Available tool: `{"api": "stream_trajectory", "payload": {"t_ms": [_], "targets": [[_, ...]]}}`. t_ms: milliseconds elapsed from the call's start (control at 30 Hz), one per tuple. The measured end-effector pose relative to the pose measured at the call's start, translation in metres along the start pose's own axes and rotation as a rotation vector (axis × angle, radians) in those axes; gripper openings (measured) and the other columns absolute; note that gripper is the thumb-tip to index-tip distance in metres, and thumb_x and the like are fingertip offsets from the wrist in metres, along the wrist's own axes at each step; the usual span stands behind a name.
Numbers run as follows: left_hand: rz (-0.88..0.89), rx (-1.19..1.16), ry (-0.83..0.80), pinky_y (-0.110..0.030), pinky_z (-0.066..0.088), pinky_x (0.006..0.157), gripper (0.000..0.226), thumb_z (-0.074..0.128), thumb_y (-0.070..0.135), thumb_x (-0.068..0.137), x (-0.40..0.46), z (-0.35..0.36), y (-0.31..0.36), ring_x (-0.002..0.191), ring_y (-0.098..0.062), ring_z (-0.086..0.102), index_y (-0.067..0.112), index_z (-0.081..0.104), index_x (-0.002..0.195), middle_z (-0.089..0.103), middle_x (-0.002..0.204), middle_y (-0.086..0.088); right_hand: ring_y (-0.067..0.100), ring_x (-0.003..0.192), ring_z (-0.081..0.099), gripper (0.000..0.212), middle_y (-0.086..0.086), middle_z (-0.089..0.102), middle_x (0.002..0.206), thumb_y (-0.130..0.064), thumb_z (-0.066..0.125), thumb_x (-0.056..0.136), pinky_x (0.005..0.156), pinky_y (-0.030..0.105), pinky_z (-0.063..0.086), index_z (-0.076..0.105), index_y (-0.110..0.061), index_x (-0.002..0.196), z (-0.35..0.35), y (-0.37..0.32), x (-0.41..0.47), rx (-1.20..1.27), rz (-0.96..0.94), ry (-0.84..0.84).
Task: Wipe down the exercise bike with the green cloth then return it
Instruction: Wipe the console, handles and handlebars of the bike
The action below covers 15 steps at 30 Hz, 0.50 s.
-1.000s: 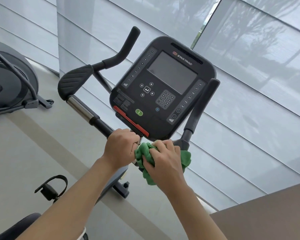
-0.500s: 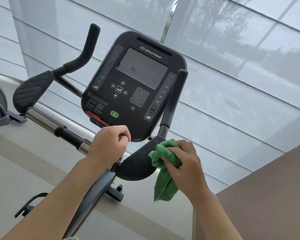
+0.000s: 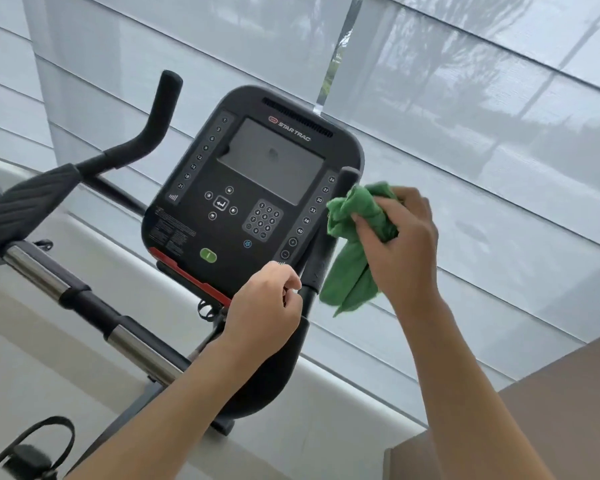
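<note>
The exercise bike's black console (image 3: pixel 253 188) faces me, with a dark screen and keypad. My right hand (image 3: pixel 400 240) grips the bunched green cloth (image 3: pixel 355 237) against the upper part of the right upright handle (image 3: pixel 321 258), beside the console's right edge. A loose end of the cloth hangs down. My left hand (image 3: pixel 265 311) hovers with loosely curled fingers just below the console's bottom edge, holding nothing. The left handlebar (image 3: pixel 142 143) with its ribbed elbow pad (image 3: pixel 32 199) stands to the left.
A chrome and black crossbar (image 3: pixel 94 306) runs from the left pad down toward the bike's centre. A pedal strap (image 3: pixel 35 448) shows at the bottom left. Sheer window blinds (image 3: pixel 465 133) fill the background. A brown surface (image 3: pixel 534 427) sits at the bottom right.
My right hand has carried the green cloth from the base below the console up along the right upright handle. My left hand has come off the crossbar and stays near the console's bottom.
</note>
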State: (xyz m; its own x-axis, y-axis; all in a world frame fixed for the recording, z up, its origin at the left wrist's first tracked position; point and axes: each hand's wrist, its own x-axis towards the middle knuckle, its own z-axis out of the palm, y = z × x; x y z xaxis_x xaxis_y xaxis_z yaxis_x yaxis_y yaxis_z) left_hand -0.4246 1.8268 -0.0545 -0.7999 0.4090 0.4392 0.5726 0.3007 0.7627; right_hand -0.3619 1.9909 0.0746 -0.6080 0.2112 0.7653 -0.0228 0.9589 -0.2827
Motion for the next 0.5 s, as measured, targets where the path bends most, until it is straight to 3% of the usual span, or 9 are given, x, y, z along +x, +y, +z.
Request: {"api": "stream_trajectory", "payload": {"t_ms": [100, 200, 233, 300, 400, 500], "targets": [[-0.011, 0.066, -0.016, -0.033, 0.051, 0.064, 0.013, 0.057, 0.012, 0.087, -0.001, 0.015, -0.004, 0.078, -0.012, 0.056, 0.025, 0.058, 0.092, 0.055, 0.090, 0.011, 0.020, 0.112, 0.052, 0.024, 0.000, 0.063, 0.120, -0.023, 0.073, 0.096, 0.099, 0.010, 0.035, 0.078, -0.013, 0.116, 0.017, 0.011, 0.044, -0.018, -0.029, 0.040], [0.034, 0.165, 0.018, -0.026, 0.042, 0.051, 0.011, 0.060, 0.012, 0.085, -0.002, 0.019, -0.007, 0.071, -0.013, 0.052, 0.022, 0.056, 0.089, 0.052, 0.085, 0.010, 0.026, 0.120, 0.049, 0.032, -0.001, 0.058, 0.133, -0.032, 0.071, 0.095, 0.107, 0.029, 0.043, 0.074, -0.022, 0.125, 0.057, 0.024, 0.069, -0.091, 0.022, -0.101], [0.044, 0.194, 0.023, -0.022, 0.037, 0.048, 0.010, 0.060, 0.013, 0.085, -0.003, 0.019, -0.007, 0.068, -0.013, 0.050, 0.021, 0.056, 0.088, 0.051, 0.083, 0.010, 0.029, 0.122, 0.048, 0.037, 0.001, 0.054, 0.138, -0.036, 0.073, 0.093, 0.105, 0.035, 0.045, 0.071, -0.025, 0.128, 0.070, 0.026, 0.071, -0.140, 0.048, -0.162], [0.055, 0.239, 0.018, -0.023, 0.036, 0.046, 0.005, 0.057, 0.017, 0.085, -0.003, 0.021, -0.007, 0.065, -0.014, 0.047, 0.021, 0.054, 0.086, 0.050, 0.081, 0.009, 0.033, 0.120, 0.048, 0.042, 0.005, 0.048, 0.140, -0.044, 0.078, 0.086, 0.090, 0.035, 0.049, 0.069, -0.028, 0.124, 0.090, 0.030, 0.074, -0.266, 0.088, -0.192], [0.060, 0.276, 0.021, -0.028, 0.040, 0.044, 0.002, 0.051, 0.021, 0.085, -0.003, 0.025, -0.008, 0.060, -0.014, 0.045, 0.021, 0.053, 0.084, 0.049, 0.078, 0.008, 0.028, 0.097, 0.054, 0.033, 0.004, 0.055, 0.121, -0.044, 0.078, 0.080, 0.074, 0.033, 0.047, 0.069, -0.025, 0.105, 0.097, 0.032, 0.087, -0.386, 0.113, -0.162], [0.048, 0.276, 0.033, -0.025, 0.036, 0.042, 0.004, 0.052, 0.020, 0.084, -0.001, 0.027, -0.008, 0.057, -0.013, 0.040, 0.022, 0.051, 0.081, 0.047, 0.075, 0.008, 0.019, 0.073, 0.053, 0.025, -0.005, 0.060, 0.084, -0.039, 0.077, 0.069, 0.068, 0.028, 0.041, 0.065, -0.020, 0.080, 0.088, 0.044, 0.107, -0.257, 0.102, -0.208]]}}
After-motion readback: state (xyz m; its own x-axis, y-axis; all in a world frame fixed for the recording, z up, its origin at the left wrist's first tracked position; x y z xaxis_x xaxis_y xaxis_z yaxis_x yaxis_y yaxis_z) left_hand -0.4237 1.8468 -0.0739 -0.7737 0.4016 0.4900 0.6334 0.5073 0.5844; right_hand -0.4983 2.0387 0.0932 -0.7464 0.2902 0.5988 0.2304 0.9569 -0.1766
